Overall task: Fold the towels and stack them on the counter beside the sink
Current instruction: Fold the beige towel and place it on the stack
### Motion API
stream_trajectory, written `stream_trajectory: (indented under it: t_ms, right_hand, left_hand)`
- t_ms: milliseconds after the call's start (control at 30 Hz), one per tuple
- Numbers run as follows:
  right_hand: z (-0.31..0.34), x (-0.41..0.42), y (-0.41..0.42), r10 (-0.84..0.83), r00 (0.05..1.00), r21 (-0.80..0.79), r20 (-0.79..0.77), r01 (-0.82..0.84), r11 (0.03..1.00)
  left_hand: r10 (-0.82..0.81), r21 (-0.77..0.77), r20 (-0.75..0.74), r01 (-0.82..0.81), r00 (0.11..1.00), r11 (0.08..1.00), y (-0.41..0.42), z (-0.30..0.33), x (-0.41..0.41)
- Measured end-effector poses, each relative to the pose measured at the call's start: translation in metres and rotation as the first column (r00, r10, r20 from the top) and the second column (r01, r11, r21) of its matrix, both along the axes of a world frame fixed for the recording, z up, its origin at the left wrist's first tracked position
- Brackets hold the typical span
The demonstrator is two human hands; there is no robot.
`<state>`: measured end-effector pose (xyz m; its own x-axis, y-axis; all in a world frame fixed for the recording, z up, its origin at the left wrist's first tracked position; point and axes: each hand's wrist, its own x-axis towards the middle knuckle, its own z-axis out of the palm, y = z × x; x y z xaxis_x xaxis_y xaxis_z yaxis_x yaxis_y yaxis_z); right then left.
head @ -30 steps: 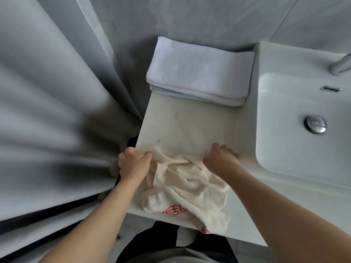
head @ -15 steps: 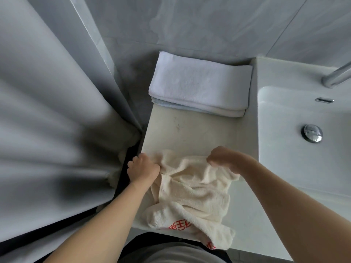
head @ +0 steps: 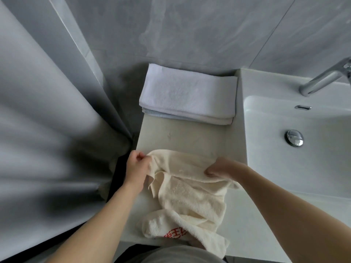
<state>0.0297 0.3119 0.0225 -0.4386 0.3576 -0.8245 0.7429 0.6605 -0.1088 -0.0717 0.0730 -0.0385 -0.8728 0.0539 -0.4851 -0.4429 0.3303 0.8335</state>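
Note:
A crumpled cream towel [head: 190, 198] with red print lies on the pale counter [head: 182, 136], its near end hanging over the front edge. My left hand [head: 137, 168] pinches its far left corner. My right hand [head: 221, 168] grips its far right edge, fingers curled into the cloth. The far edge is stretched between both hands. At the back of the counter sits a stack of folded towels [head: 188, 95], white on top with a light blue one beneath.
A white sink [head: 296, 164] with a chrome drain [head: 294, 138] and faucet [head: 324, 78] lies to the right. A grey curtain [head: 47, 130] hangs close on the left. Grey tiled wall stands behind the counter.
Both hands have drawn apart along the cream towel's far edge, spreading it out. The camera has tilted so the view sits lower in frame.

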Motion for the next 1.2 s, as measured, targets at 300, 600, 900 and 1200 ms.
stream_trajectory:
  t_ms: [300, 600, 900, 1200]
  right_hand:
    - [-0.055, -0.011, -0.013, -0.61, 0.744, -0.006, -0.274, 0.633, 0.774]
    - [-0.078, -0.021, -0.023, -0.707, 0.587, 0.069, -0.394, 0.786, 0.614]
    - [-0.059, -0.008, 0.006, 0.022, 0.935, 0.295, -0.354, 0.089, 0.951]
    - [0.023, -0.07, 0.085, -0.27, 0.421, -0.073, -0.866, 0.427, 0.901]
  left_hand:
    - [0.154, 0.047, 0.376, -0.185, 0.914, 0.982, -0.009, -0.022, 0.001]
    - [0.149, 0.081, 0.209, -0.169, 0.967, 0.982, 0.004, -0.004, -0.008]
    - [-0.104, -0.206, -0.24, 0.054, 0.965, 0.977, 0.017, 0.012, -0.022]
    - [-0.218, -0.327, -0.519, 0.043, 0.827, 0.944, 0.044, 0.058, -0.111]
